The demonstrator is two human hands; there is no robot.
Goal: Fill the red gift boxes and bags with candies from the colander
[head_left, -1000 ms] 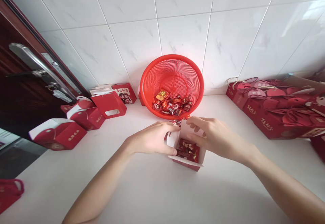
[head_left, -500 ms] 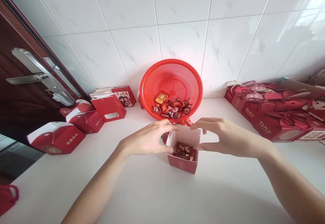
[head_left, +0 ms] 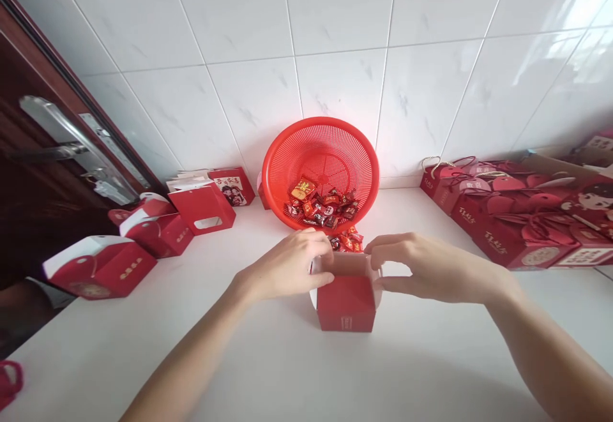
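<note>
A small red cardboard box (head_left: 345, 307) with a pale inside stands upright on the white tabletop in front of me. My left hand (head_left: 290, 265) grips its left upper edge, the thumb at the near corner and the fingers bent over the rim. At the opposite side my right hand (head_left: 421, 265) pinches the right edge between thumb and curled fingers. The near panel stands up and hides what lies inside. Just behind the box, wrapped candies (head_left: 351, 241) lie loose on the table.
A red plastic basket (head_left: 272, 154), holding more wrapped candies, leans against the tiled wall. Several red boxes (head_left: 115, 269) stand at left beside a dark door (head_left: 43, 173). Filled, corded red boxes (head_left: 498, 237) are grouped at right. A magenta-handled item (head_left: 10, 384) shows at lower left.
The box's near panel has come up and covers the candies that showed inside. The box has turned to face me squarely. Both hands stay at its sides, and the view has shifted slightly.
</note>
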